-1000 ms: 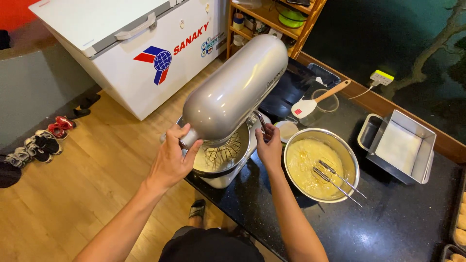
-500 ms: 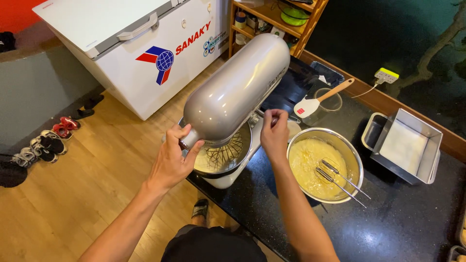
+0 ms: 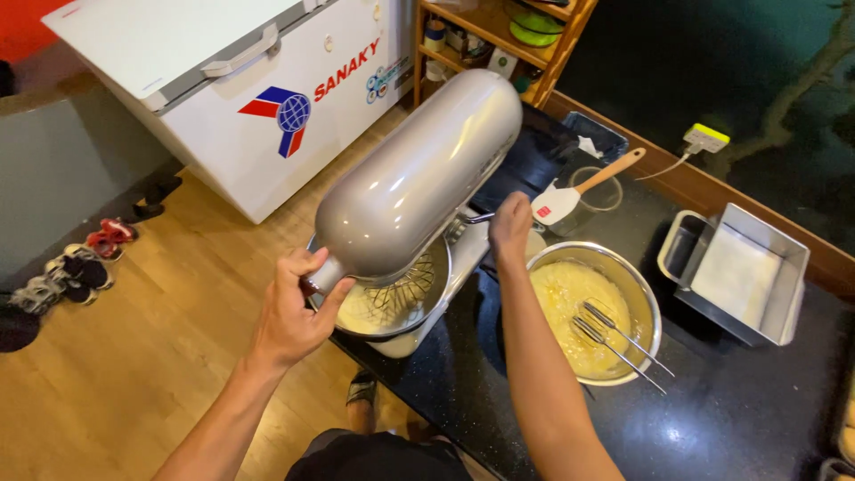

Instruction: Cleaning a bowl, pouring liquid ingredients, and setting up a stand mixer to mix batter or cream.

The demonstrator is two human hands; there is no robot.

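Stand mixer, qty 1: silver-grey, head tilted up, on black counter at its front edge. Whisk attachment, qty 1, hangs under head, over mixer bowl, qty 1, w/ pale batter inside.

Left hand: at front tip of mixer head, thumb + fingers curled around the nose, gripping it.

Right hand: at far side of mixer, near neck/lever area, fingers bent down on the body; whether they pinch a lever or just press, can't tell.

Steel bowl, qty 1, just right of mixer, yellow batter inside. Beaters, qty 2, metal, lying in it, shafts over the rim.

Spatula, qty 1: white blade, wooden handle, resting on a small clear container behind the bowl.

Baking tin, qty 1, rectangular, paper-lined, right side of counter, well apart from the mixer.

Chest freezer, qty 1, white, on wood floor. Shoes, approx. 3 pairs, by left wall. Wooden shelf, qty 1, w/ jars + green plates.
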